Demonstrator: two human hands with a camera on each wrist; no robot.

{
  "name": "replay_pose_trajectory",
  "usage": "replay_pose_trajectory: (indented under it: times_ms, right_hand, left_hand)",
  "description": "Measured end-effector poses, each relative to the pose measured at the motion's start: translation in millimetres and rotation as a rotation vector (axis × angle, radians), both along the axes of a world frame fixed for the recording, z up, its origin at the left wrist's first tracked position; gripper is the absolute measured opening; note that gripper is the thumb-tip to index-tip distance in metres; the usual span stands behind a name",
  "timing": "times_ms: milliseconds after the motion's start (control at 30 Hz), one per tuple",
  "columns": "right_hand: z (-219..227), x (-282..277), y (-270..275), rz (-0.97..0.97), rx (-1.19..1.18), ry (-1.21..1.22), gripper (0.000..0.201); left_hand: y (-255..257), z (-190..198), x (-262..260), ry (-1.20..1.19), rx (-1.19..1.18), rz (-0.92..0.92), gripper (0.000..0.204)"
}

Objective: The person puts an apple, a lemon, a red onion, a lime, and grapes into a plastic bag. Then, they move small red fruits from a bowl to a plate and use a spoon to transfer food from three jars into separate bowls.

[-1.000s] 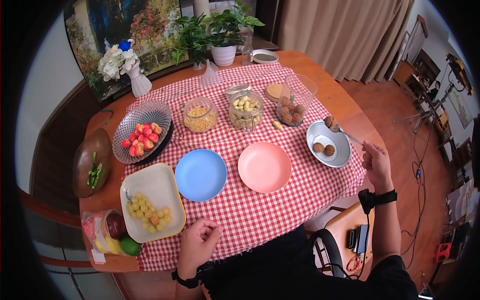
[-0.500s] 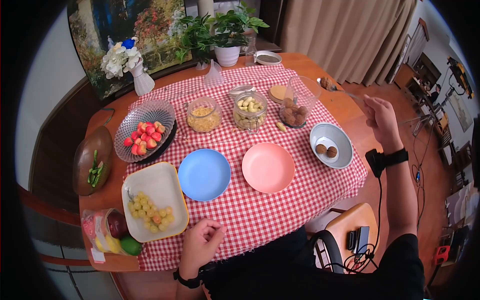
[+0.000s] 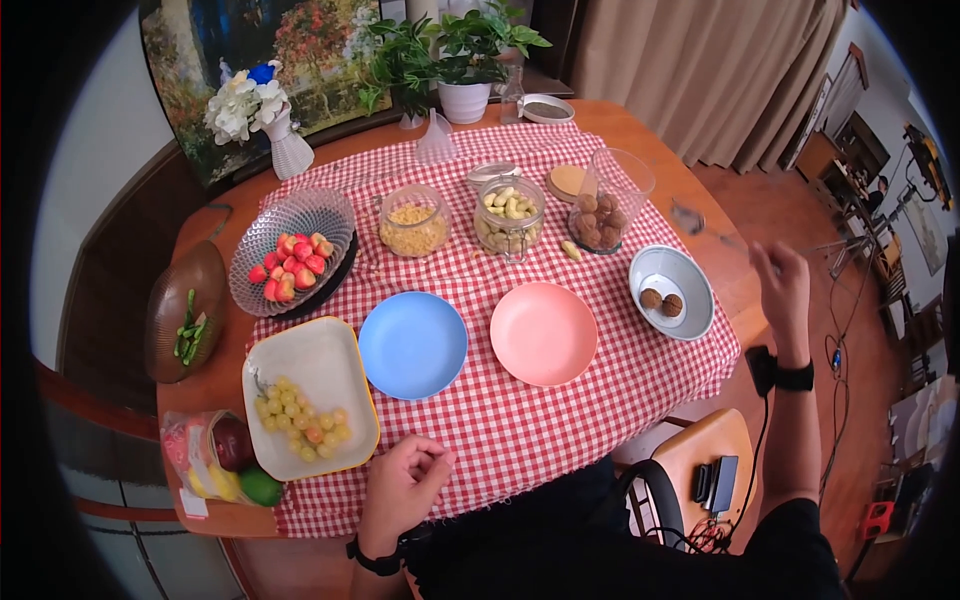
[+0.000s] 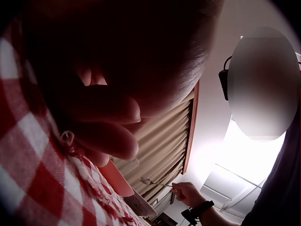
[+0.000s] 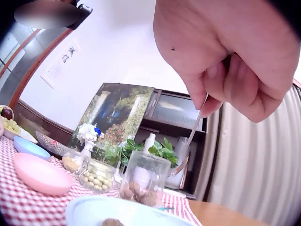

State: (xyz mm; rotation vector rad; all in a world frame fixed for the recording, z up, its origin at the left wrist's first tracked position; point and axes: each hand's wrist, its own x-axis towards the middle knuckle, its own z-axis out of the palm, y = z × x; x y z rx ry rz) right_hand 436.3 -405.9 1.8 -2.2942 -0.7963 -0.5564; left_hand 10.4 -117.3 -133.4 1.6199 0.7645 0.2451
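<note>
My right hand (image 3: 785, 290) pinches the thin handle of a metal spoon (image 3: 687, 217), held out past the table's right side. The spoon's head is blurred in the head view; I cannot tell whether a walnut lies in it. A white-blue bowl (image 3: 690, 268) below and left of it holds two walnuts (image 3: 672, 304). Behind the bowl, a tall clear container (image 3: 625, 175) has several walnuts in it. In the right wrist view the spoon handle (image 5: 196, 123) hangs from the pinching fingers. My left hand (image 3: 405, 490) lies at the front table edge, fingers loosely curled, holding nothing.
A pink plate (image 3: 543, 333) and a blue plate (image 3: 413, 345) are mid-table. A tray of grapes (image 3: 300, 350), a glass bowl of red fruit (image 3: 255, 235) and a brown bowl (image 3: 160, 330) are left. Jars of peanuts (image 3: 510, 235) and yellow bits (image 3: 413, 230) stand behind.
The right hand rose from beside the bowl with a walnut on the spoon, then swung outward, and the spoon has dropped lower and blurred. The left hand stays in place.
</note>
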Motion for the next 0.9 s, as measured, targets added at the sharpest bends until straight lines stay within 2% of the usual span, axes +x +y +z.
replay_pose_trajectory:
  times_ms: [167, 233, 267, 300, 367, 433, 500, 733, 900]
  right_hand:
    - [-47, -18, -51, -0.030, -0.064, 0.160, 0.030]
    - [-60, -24, -62, -0.053, -0.035, 0.329, 0.030]
    - [-63, -28, -63, -0.058, 0.015, 0.438, 0.029]
    - [-66, -32, -60, -0.065, 0.023, 0.438, 0.029]
    - [-72, -41, -50, -0.056, 0.216, 0.706, 0.029]
    - [-80, -47, -41, -0.015, 0.260, 0.716, 0.028]
    - [-83, -50, -36, 0.017, 0.370, 0.863, 0.028]
    - [-98, -51, -44, 0.065, 0.580, 1.022, 0.028]
    - [-104, -47, -49, 0.038, 0.649, 1.080, 0.024]
  left_hand:
    - [0, 6, 2, 0.008, 0.004, -0.015, 0.015]
    - [1, 14, 5, 0.051, -0.050, -0.015, 0.016]
    - [1, 15, 6, 0.052, -0.044, -0.023, 0.016]
    - [2, 15, 7, 0.067, -0.053, -0.027, 0.015]
    - [2, 15, 8, 0.081, -0.057, -0.037, 0.014]
    - [2, 13, 7, 0.084, -0.065, -0.017, 0.014]
    - [0, 9, 6, 0.075, -0.057, -0.009, 0.014]
    - [0, 8, 5, 0.081, -0.045, -0.005, 0.015]
    - [0, 11, 5, 0.081, -0.064, 0.019, 0.017]
